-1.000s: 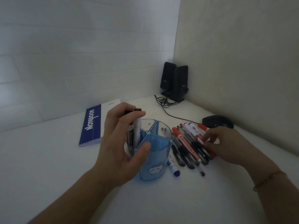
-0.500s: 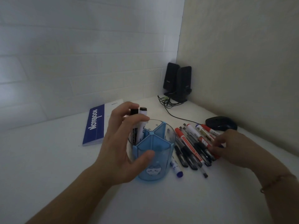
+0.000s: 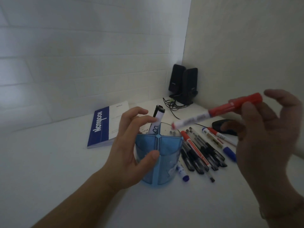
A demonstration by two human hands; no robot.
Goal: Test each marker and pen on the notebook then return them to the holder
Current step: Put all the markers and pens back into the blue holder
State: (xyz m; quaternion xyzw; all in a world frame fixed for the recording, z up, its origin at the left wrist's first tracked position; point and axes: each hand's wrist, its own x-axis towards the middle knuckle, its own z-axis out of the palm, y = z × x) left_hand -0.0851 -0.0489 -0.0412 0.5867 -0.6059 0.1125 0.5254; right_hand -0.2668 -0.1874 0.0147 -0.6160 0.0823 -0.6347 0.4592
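One camera on my head looks forward and down, close over the white desk (image 3: 49, 162), toward the wall corner where the speakers (image 3: 183, 84) stand; my hands fill the foreground.

Blue translucent holder (image 3: 166, 155) upright on table, split into compartments; black-capped markers (image 3: 156, 122) stand tilted in far-left one. Red-capped marker (image 3: 218, 112) in the air, roughly level, white end over holder rim. Remaining pens and markers (image 3: 202, 150) lie fanned just right of holder. Notebook (image 3: 105, 125) closed, flat, back left.
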